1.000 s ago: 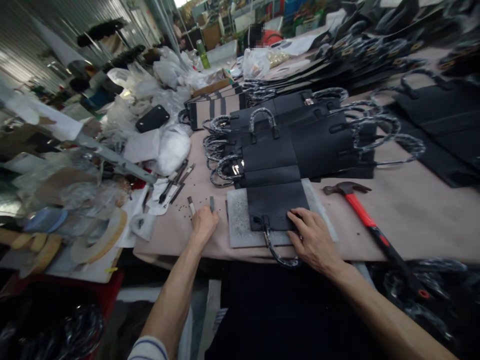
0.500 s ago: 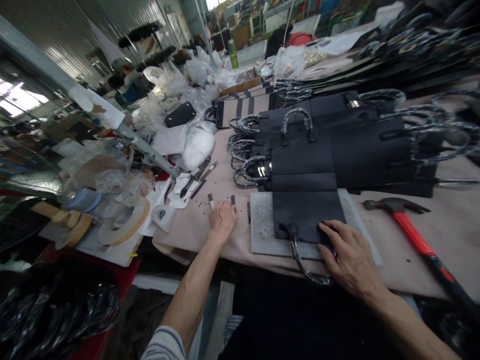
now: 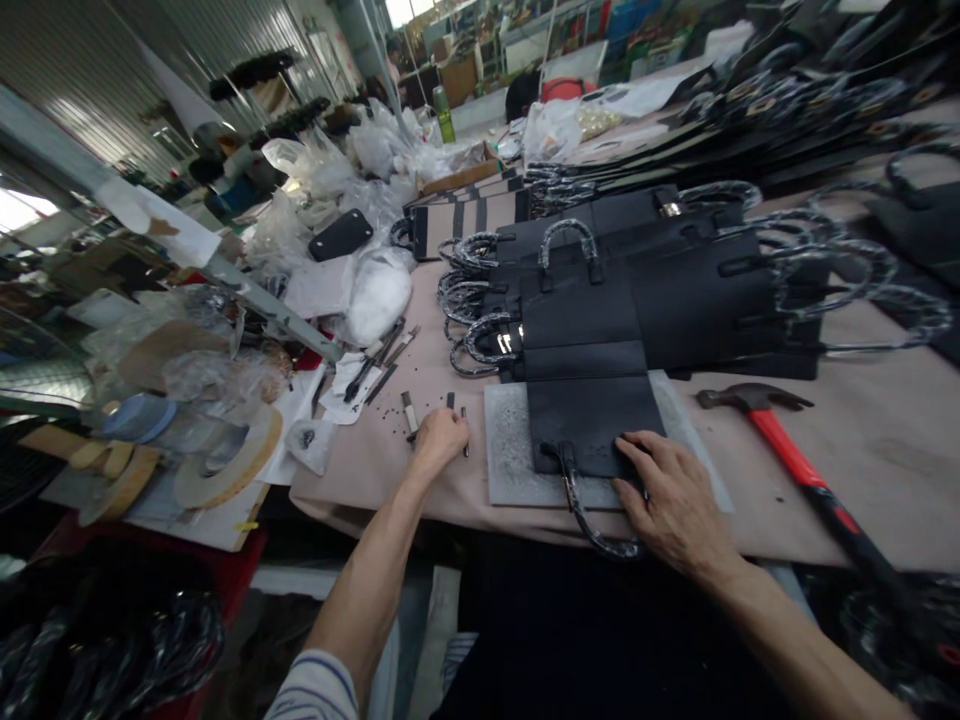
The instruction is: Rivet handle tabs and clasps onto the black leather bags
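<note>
Panel (image 3: 596,412) runs lengthwise away; handle (image 3: 585,522) points toward person.

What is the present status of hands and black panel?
Left hand at small tools, grip unclear. Right hand on black panel. Panel on grey slab. Hammer to the right, untouched.

Clock centred on grey slab (image 3: 507,460), 12 = far side. Open lane at 3, slab to hammer (image 3: 787,450); bonus room past hammer. 12 to 1? Nope, black bags (image 3: 701,300) piled up. Slim run of tabletop (image 3: 427,335) at 10 between bag handles (image 3: 486,338) and loose tools (image 3: 381,384). 9's tight: left hand (image 3: 439,438) plus little tools (image 3: 409,410). Right hand (image 3: 671,490) blocks 4.
</note>
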### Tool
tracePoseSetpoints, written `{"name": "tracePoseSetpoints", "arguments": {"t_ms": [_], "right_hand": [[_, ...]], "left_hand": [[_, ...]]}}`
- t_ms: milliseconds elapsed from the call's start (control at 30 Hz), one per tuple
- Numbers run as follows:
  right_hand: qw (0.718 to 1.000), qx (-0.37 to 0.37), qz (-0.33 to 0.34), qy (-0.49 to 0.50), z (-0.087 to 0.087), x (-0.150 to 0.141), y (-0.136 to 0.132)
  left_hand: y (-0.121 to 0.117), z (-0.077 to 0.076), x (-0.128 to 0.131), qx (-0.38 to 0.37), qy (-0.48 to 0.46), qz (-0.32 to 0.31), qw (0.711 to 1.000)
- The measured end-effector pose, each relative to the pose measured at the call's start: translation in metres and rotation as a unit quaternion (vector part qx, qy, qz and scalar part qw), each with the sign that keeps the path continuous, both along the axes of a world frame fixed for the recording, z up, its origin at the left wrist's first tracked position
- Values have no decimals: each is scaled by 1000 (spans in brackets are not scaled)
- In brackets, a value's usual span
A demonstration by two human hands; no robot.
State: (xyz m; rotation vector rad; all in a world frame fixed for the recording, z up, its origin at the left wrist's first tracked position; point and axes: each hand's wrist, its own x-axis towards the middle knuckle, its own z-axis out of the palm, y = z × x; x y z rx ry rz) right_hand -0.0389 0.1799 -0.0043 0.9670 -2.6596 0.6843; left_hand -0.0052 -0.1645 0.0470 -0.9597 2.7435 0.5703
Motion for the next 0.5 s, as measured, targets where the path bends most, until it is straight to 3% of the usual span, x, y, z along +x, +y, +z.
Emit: {"name": "tracePoseSetpoints", "arguments": {"t_ms": [167,400,500], "right_hand": [[1000,-6,-4,-10,7,2,-2],[999,-11,-19,-26,11,3,-4],[999,-15,-20,-30,12,4,-4]], "left_hand": [[4,2,-13,-26,-38,-18,999],[-3,5,-20,83,-26,13,996],[15,16,-18,192,79,40,977]]}}
